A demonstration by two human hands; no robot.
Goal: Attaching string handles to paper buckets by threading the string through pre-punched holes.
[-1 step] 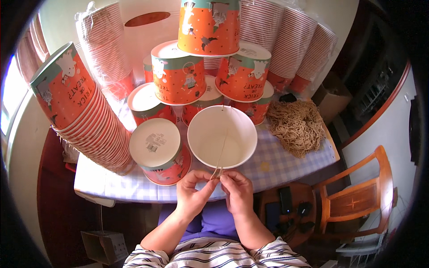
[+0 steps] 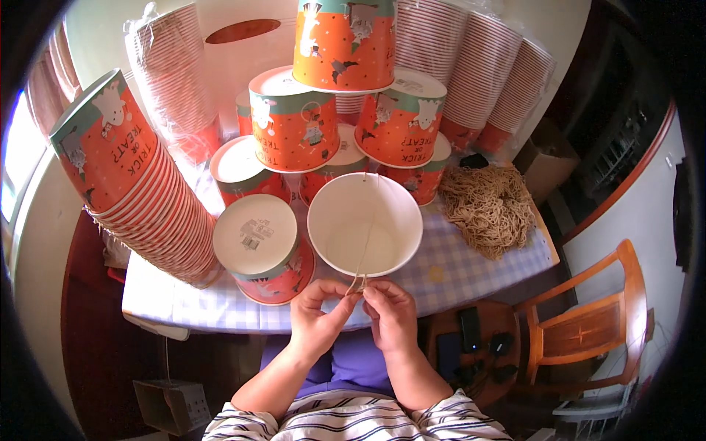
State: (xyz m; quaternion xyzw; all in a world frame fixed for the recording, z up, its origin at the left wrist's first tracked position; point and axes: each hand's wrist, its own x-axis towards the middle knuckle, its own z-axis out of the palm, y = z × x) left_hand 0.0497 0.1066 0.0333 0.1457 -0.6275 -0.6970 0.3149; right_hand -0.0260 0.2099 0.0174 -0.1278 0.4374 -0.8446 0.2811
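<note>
An open white-lined paper bucket (image 2: 331, 213) stands at the table's near middle, mouth toward me. A thin tan string (image 2: 368, 239) runs from a hole near its far rim, across the mouth, to my fingers at the near rim. My left hand (image 2: 320, 312) pinches the string's end between thumb and forefinger. Right beside it, my right hand (image 2: 391, 312) is also closed on the string, fingertips almost touching the left ones. Whether a knot lies between them is hidden. An upside-down orange bucket (image 2: 276, 283) sits just left of the open one.
Upturned orange-and-green buckets (image 2: 298, 136) are piled in a pyramid behind. A tall nested bucket stack (image 2: 151, 209) leans at the left. Plastic-wrapped stacks (image 2: 430, 44) line the back. A tangled string heap (image 2: 489, 209) lies right on the checked tablecloth (image 2: 471, 272). A wooden chair (image 2: 585, 334) stands right.
</note>
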